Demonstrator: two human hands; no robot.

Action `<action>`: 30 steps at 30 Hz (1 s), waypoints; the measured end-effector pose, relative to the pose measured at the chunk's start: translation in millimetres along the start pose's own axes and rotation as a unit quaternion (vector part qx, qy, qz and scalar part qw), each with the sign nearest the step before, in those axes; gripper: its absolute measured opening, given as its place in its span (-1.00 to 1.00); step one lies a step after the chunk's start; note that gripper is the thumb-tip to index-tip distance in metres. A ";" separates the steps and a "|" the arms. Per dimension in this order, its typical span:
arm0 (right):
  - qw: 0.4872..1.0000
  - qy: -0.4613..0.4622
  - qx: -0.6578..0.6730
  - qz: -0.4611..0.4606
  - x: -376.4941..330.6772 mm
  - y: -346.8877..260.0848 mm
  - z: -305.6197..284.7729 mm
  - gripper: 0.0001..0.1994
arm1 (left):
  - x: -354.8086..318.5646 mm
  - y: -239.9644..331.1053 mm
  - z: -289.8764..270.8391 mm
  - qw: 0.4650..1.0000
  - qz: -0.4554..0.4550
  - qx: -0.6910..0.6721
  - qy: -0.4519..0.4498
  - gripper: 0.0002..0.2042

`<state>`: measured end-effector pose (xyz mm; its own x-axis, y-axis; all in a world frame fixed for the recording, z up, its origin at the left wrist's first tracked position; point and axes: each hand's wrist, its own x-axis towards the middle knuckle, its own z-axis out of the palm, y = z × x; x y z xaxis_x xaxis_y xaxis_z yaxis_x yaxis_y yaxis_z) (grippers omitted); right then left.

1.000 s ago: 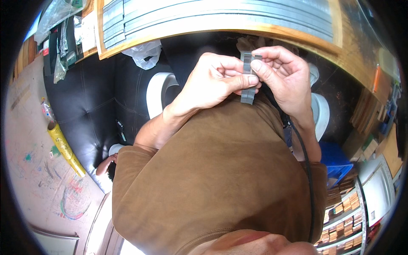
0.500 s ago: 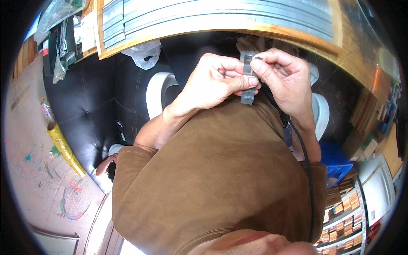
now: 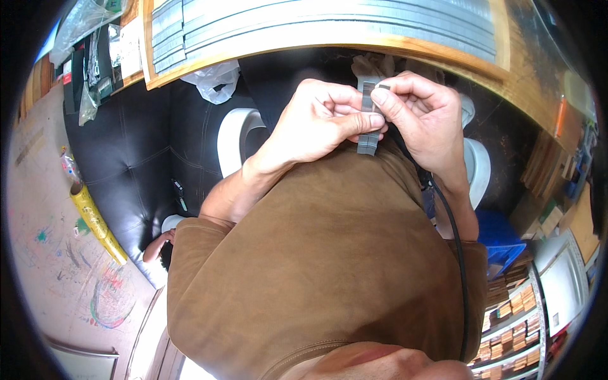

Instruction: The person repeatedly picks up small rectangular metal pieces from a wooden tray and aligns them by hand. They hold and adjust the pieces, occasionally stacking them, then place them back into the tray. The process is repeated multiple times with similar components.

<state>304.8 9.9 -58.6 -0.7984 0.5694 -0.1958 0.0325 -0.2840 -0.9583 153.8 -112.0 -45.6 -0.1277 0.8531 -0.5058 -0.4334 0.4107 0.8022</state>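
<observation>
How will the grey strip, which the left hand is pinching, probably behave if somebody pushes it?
The grey strip is probably fairly stiff: it stands out almost straight from the left hand. It may bend or part at the lines crossing it. It seems light, being narrow and held in a pinch.

A white plastic bag (image 3: 217, 85) is showing up and to the left of the left hand (image 3: 320, 120), while a black tufted sofa (image 3: 130, 133) is spreading farther left. Beyond it — well apart from that hand — a yellow roll (image 3: 97, 221) is slanting along a pale, scribble-marked surface (image 3: 69, 285). Below the right hand (image 3: 427, 117), a blue plastic object (image 3: 499, 237) is sitting near wooden blocks (image 3: 520, 332) — these are standing in rows.
</observation>
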 end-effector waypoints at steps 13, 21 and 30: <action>0.999 0.040 0.017 0.001 -5.0 -2.9 -1.4 -0.90 | -0.2 0.9 4.4 1.000 -0.014 -0.010 0.022 -0.83; 0.934 0.288 -0.101 -0.184 -27.5 -105.8 -126.4 -0.84 | 4.5 6.5 1.8 0.998 -0.007 -0.061 0.009 -0.84; 0.991 0.035 -0.115 0.065 -8.9 -57.8 -48.1 -0.89 | 2.8 10.5 7.7 0.996 -0.063 -0.059 -0.016 -0.79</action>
<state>339.0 58.4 -11.5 -0.7358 0.5935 -0.3262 0.2737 -0.1800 -0.9448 155.8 -102.8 -36.2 -0.0385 0.8079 -0.5881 -0.5466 0.4756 0.6892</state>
